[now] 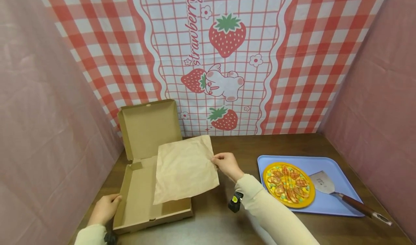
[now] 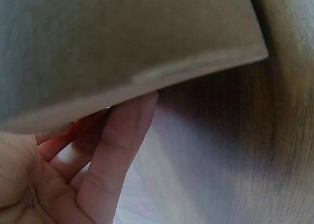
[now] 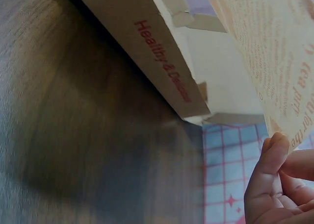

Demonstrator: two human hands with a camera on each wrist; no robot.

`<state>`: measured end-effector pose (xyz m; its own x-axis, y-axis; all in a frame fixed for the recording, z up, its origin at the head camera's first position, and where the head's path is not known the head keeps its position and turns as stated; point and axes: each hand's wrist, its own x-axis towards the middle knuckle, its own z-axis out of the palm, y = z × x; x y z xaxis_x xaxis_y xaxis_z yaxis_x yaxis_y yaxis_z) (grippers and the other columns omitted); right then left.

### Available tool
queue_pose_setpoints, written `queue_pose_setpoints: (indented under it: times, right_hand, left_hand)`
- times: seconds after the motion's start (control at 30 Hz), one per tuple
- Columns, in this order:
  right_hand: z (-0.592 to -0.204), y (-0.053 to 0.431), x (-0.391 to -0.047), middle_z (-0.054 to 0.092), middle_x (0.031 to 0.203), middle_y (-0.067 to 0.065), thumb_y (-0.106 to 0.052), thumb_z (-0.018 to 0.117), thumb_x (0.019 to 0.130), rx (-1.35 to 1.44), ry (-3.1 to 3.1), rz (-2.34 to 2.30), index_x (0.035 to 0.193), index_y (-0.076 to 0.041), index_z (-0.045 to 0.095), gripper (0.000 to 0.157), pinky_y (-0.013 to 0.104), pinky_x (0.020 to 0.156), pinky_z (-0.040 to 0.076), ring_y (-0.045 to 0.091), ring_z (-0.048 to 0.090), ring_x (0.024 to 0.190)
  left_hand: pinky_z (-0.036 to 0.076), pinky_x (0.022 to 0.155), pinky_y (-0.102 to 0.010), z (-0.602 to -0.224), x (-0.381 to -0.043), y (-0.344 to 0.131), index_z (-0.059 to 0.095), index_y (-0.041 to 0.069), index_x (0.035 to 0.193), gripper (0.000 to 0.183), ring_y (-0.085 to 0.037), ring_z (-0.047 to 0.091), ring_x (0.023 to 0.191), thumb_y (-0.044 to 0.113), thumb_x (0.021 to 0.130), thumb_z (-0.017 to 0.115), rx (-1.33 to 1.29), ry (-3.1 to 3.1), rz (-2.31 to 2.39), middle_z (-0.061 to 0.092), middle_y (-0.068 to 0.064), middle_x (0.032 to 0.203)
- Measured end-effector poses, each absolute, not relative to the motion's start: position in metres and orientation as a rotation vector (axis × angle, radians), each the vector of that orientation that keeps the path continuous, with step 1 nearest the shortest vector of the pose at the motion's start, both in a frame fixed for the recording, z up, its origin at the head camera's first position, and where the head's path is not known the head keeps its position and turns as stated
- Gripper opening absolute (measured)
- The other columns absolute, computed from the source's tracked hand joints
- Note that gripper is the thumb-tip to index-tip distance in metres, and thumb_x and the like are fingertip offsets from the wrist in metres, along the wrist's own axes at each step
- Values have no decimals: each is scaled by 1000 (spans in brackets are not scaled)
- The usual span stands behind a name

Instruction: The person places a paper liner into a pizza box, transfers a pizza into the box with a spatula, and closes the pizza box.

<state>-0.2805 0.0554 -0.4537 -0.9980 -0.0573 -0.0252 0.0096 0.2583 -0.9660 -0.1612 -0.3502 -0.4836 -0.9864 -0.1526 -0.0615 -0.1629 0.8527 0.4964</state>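
Note:
A sheet of brown wrapping paper [image 1: 188, 169] hangs tilted over the right part of an opened cardboard pizza box [image 1: 138, 194]. Thumb and fingers of my right hand [image 1: 227, 165] pinch the sheet's right edge. In the right wrist view, red and brown print covers the paper's [image 3: 279, 52] visible face. My left hand [image 1: 104, 209] is at the box's left side. Its fingers [image 2: 115, 136] touch the cardboard wall [image 2: 132, 42] near an edge in the left wrist view; the left thumb is hard to make out there.
The box's lid [image 1: 152, 129] stands raised at the back. On the right, a blue tray [image 1: 325, 209] bears a toy-like pizza [image 1: 288, 185] and a pizza server [image 1: 325, 183], whose handle [image 1: 360, 205] juts past the tray's rim. Strawberry-print cloth [image 1: 208, 75] hangs behind the wooden table [image 1: 224, 216].

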Motion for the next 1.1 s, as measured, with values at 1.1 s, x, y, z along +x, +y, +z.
queue_pose_setpoints:
  times: [1.1]
  right_hand:
    - [-472,-44,-262,54,63,0,12,54,72,-357,2439,-1704,90,12,72,25,14,48,37,5,44,51]
  left_hand:
    - [45,94,-64,-485,-161,-351,60,-13,121,38,-55,55,112,16,99,49,-242,3008,788,60,-35,120]
